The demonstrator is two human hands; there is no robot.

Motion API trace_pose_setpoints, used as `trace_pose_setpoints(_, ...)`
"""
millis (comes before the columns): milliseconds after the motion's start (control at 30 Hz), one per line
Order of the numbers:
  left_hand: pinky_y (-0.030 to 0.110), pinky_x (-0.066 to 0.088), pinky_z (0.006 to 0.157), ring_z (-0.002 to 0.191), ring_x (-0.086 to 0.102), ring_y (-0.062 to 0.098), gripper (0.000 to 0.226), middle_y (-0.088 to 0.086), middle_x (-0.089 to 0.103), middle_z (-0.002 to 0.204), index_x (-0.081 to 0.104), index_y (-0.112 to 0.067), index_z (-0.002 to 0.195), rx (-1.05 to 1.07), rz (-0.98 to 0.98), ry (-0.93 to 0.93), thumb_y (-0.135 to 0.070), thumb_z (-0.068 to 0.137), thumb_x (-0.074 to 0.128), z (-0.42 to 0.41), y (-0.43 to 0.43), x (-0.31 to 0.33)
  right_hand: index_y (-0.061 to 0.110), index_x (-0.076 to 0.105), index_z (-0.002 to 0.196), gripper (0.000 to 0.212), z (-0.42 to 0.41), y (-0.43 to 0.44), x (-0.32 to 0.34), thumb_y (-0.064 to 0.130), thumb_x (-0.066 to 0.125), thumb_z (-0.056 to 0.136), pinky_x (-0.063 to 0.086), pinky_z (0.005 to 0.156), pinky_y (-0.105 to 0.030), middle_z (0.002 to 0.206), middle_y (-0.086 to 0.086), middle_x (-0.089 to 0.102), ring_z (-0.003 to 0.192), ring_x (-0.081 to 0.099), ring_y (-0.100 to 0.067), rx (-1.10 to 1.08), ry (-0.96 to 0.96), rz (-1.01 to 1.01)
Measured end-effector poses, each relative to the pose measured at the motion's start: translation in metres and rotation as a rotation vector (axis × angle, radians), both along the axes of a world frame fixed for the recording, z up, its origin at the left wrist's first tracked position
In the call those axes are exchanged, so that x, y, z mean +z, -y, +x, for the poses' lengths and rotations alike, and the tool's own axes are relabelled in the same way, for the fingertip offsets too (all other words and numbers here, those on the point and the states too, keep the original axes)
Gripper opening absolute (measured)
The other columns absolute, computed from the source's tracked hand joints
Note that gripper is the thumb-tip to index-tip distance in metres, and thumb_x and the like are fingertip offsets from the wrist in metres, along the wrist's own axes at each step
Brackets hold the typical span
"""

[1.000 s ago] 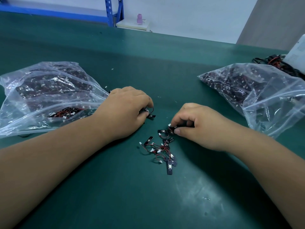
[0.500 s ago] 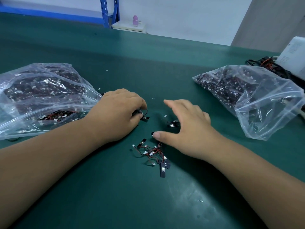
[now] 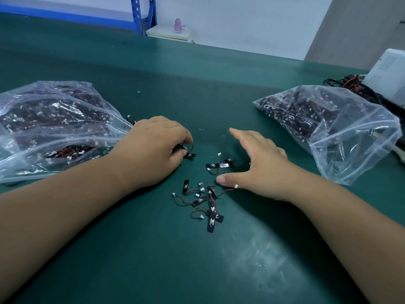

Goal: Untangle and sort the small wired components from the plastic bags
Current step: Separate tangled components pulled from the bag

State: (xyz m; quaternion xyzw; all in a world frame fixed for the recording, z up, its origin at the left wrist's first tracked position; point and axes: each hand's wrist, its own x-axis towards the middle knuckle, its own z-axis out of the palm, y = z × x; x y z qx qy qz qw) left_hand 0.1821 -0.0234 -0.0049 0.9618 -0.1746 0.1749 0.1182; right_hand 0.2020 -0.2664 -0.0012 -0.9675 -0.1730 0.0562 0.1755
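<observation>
1. One full plastic bag (image 3: 54, 128) lies at far left.
2. Left hand (image 3: 151, 150), just beside it, curls round a few wired components (image 3: 189, 155).
3. Tangled pile (image 3: 203, 198) lies between the hands: untangling seems underway.
4. Right hand (image 3: 260, 170) is spread, holding nothing; next it probably must pinch one piece free.
5. Second bag (image 3: 328, 128) lies right.

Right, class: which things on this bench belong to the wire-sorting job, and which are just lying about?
Job: left bag, right bag, loose pile, clump gripped by the left hand, open right hand.
Lying about: cables, white box, pink bottle, blue rack.
</observation>
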Motion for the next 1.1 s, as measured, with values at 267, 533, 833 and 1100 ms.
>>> trace_pose_setpoints(267,0.044,0.044,0.095,0.110,0.055,0.020,0.019,-0.012,0.067,0.107,0.066,-0.028,0.108,-0.011,0.003,-0.011,-0.028,0.090,0.060,0.000,-0.001,-0.001,0.030,0.063,0.118,0.042,0.018,0.027,0.003,0.001,0.068,0.087,0.041,0.113,-0.035,0.120,0.007,0.067,0.116,0.059,-0.007,-0.083,-0.228,0.734)
trace_pose_setpoints(533,0.043,0.044,0.094,0.107,0.055,0.020,0.017,-0.011,0.066,0.106,0.066,-0.028,0.105,-0.015,0.000,-0.017,-0.032,0.091,0.056,-0.001,0.000,0.001,0.054,0.053,0.124,0.070,0.008,0.017,0.002,0.066,0.073,0.058,0.026,0.117,-0.037,0.137,0.027,0.048,0.134,0.036,-0.003,0.012,-0.103,0.228)
trace_pose_setpoints(833,0.044,0.044,0.094,0.107,0.054,0.020,0.018,-0.011,0.066,0.105,0.065,-0.028,0.104,-0.010,0.003,-0.036,-0.034,0.090,0.055,-0.002,0.000,0.002,0.054,0.040,0.138,0.080,-0.004,0.008,0.009,0.070,0.070,0.066,0.014,0.120,-0.036,0.145,0.030,0.036,0.139,0.023,-0.002,0.109,-0.055,0.148)
trace_pose_setpoints(1100,0.043,0.044,0.095,0.108,0.055,0.021,0.017,-0.011,0.066,0.105,0.066,-0.028,0.105,-0.015,0.006,-0.029,-0.032,0.091,0.057,-0.001,-0.001,0.000,0.051,0.027,0.149,0.098,-0.004,0.008,0.005,0.064,0.080,0.066,0.005,0.116,-0.031,0.158,0.022,0.021,0.144,0.011,0.002,0.230,-0.053,0.084)
